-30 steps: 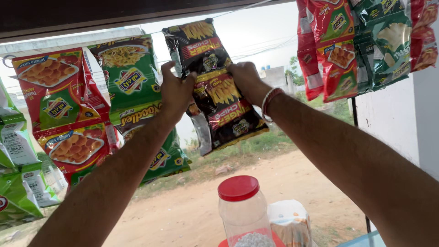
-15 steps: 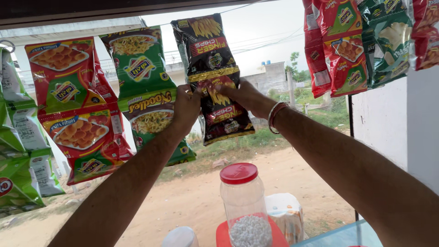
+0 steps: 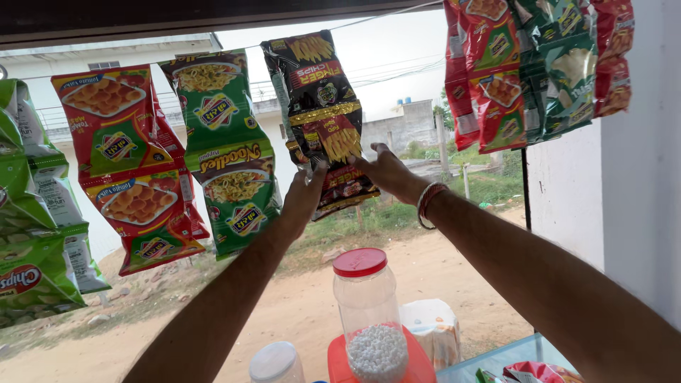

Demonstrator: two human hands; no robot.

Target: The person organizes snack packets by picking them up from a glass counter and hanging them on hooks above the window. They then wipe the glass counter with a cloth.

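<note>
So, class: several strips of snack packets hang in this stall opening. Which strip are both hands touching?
The black strip of finger-chip packets in the middle; the left hand and right hand grip its lower packet. The red and green strips hang untouched.

Open air lies below the hanging black crisp-packet strip; a green noodle-packet strip crowds its left, a red-lidded clear plastic jar stands beneath.

Your only view comes from the camera on your head, tilted slightly upward and facing outward through the open stall front toward the dirt road. It sits close: your forearms fill the lower frame, reaching to the hanging black-and-red foil snack packets ahead.
</note>
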